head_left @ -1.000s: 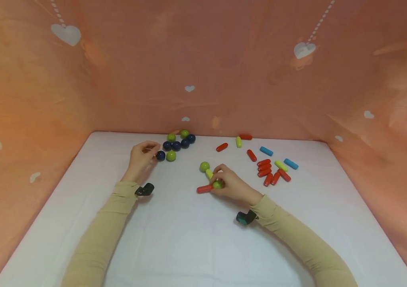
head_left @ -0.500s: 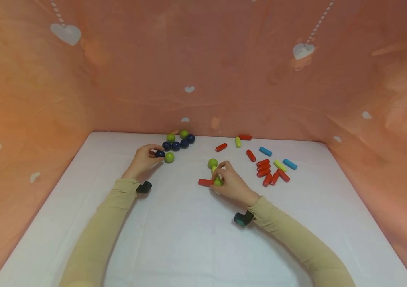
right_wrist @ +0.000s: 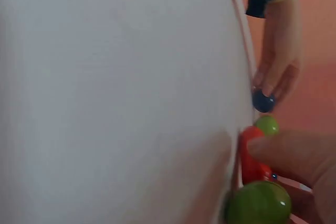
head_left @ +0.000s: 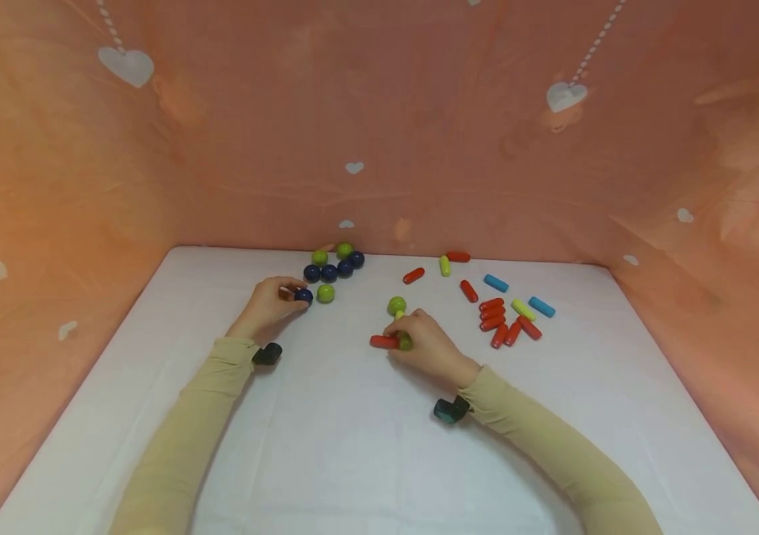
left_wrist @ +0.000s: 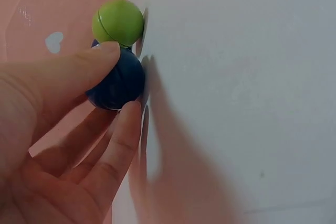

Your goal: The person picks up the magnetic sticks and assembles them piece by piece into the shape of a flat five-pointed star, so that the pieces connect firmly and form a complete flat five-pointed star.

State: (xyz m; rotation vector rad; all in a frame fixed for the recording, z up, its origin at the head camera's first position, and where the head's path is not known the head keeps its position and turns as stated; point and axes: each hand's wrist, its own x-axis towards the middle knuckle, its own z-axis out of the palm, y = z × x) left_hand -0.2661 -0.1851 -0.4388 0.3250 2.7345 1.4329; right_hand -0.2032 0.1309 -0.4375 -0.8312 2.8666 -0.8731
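Note:
My left hand (head_left: 273,306) pinches a dark blue ball (left_wrist: 122,80) between thumb and fingertips, low at the white table. Just beyond it is a loose green ball (head_left: 325,293). At mid-table my right hand (head_left: 429,347) bends over a small chain of pieces, its fingers gripping a red rod (head_left: 382,342) near the end that meets a green ball (head_left: 405,341). A yellow-green rod (head_left: 400,315), partly covered by the fingers, leads to another green ball (head_left: 396,305). In the right wrist view one fingertip presses the red rod (right_wrist: 251,156); the green ball (right_wrist: 260,203) sits below.
Dark blue balls (head_left: 328,273) and green balls (head_left: 344,250) cluster at the back left. Several red rods (head_left: 492,314), blue rods (head_left: 542,307) and yellow-green rods (head_left: 522,309) lie to the right. Pink cloth (head_left: 392,134) walls the table's back and sides.
My left fingers have closed on the dark blue ball and drawn it slightly nearer; the green ball beside it shifted right. My right hand turned the chain and its fingers moved onto the red rod.

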